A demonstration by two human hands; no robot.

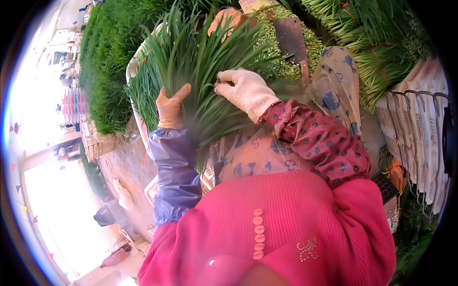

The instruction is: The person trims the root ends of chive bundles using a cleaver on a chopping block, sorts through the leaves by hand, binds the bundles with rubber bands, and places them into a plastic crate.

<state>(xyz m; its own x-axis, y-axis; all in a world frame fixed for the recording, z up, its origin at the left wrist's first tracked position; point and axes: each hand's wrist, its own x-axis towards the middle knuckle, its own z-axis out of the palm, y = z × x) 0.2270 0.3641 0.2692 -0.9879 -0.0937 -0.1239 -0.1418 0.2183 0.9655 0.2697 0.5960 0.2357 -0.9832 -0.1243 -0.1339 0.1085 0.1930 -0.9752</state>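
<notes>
A large loose bunch of long green leaves [198,62] fans out in front of the body, its lower part blurred over the lap. At its left edge is my left hand [171,107] in a tan glove, thumb and a finger apart, against the leaves; its other fingers are hidden. My right hand [245,93], in a pale fabric glove, touches the bunch from the right, with a small gap between thumb and forefinger. A blue sleeve cover [175,171] is on the left arm, a red dotted one [317,138] on the right.
Beyond the right hand, a cleaver [291,40] lies on chopped green pieces [267,35]. Tied bundles of green stalks [377,52] are piled at the upper right, and more greens [107,66] at the left. White hanging bags [415,128] stand at the right edge.
</notes>
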